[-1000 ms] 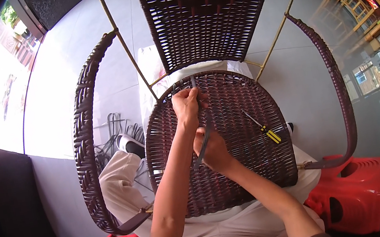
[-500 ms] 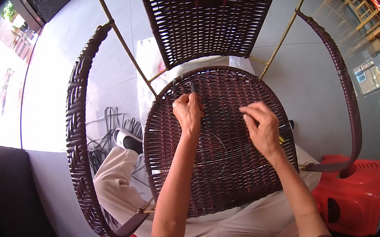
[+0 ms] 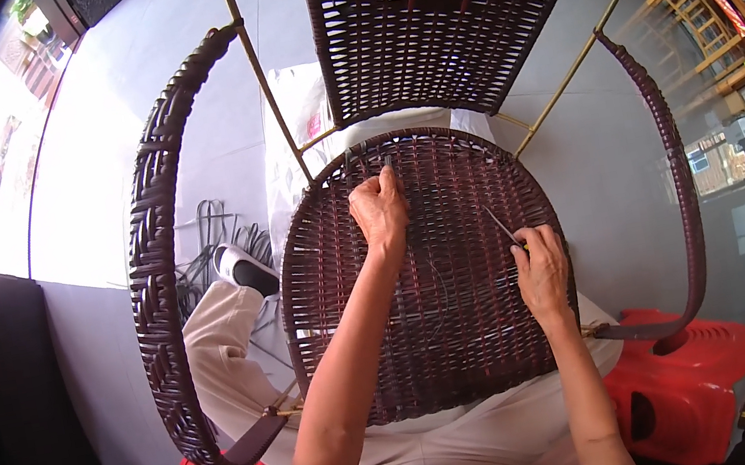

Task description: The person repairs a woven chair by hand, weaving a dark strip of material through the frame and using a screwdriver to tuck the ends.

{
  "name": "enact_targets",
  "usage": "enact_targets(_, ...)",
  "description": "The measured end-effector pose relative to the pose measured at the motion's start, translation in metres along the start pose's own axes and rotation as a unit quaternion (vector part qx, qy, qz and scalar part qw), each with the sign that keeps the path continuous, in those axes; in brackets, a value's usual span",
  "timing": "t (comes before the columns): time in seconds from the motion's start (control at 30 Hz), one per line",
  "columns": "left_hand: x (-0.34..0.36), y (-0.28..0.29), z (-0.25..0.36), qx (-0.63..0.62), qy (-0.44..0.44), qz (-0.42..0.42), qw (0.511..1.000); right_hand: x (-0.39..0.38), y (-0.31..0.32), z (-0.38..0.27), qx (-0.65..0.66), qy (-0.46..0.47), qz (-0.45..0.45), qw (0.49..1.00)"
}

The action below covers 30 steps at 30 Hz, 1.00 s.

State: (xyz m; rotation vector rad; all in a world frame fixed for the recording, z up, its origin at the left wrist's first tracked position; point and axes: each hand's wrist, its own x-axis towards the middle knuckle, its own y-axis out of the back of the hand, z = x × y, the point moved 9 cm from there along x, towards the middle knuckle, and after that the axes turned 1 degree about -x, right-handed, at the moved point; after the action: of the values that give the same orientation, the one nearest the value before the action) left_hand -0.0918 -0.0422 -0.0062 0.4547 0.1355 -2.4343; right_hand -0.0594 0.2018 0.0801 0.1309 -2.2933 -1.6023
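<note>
Both are now engaged: right hand (image 3: 542, 272) gripping the screwdriver (image 3: 499, 223) over the seat (image 3: 483, 322), left hand (image 3: 380, 210) closed, apparently on a strip (image 3: 388, 161).

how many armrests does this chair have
2. One armrest, broadly braided, curves along the left side of the woven seat; the other armrest, narrower and wrapped, curves along the right side. None seems hidden.

Daylight floods the grey floor (image 3: 593, 154) from the left; wooden furniture (image 3: 716, 20), perhaps a chair, stands right.
</note>
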Motion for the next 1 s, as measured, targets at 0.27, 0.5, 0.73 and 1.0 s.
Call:
enact_targets(0.27,-0.002,-0.006,0.001,-0.057,0.005,-0.015,0.998,0.048,-0.01,-0.054,0.151,0.081,0.011,0.985)
enact_targets(0.5,-0.004,-0.007,0.001,-0.061,-0.005,-0.018,0.998,0.097,-0.031,-0.082,0.109,0.108,-0.054,0.987)
enact_targets(0.73,-0.007,-0.004,0.003,-0.063,-0.032,0.002,0.998,0.114,-0.043,-0.084,0.094,0.109,-0.142,0.979)
enact_targets(1.0,-0.008,-0.005,0.0,-0.059,-0.031,0.007,0.998,0.106,-0.066,-0.067,0.261,0.038,-0.154,0.952)
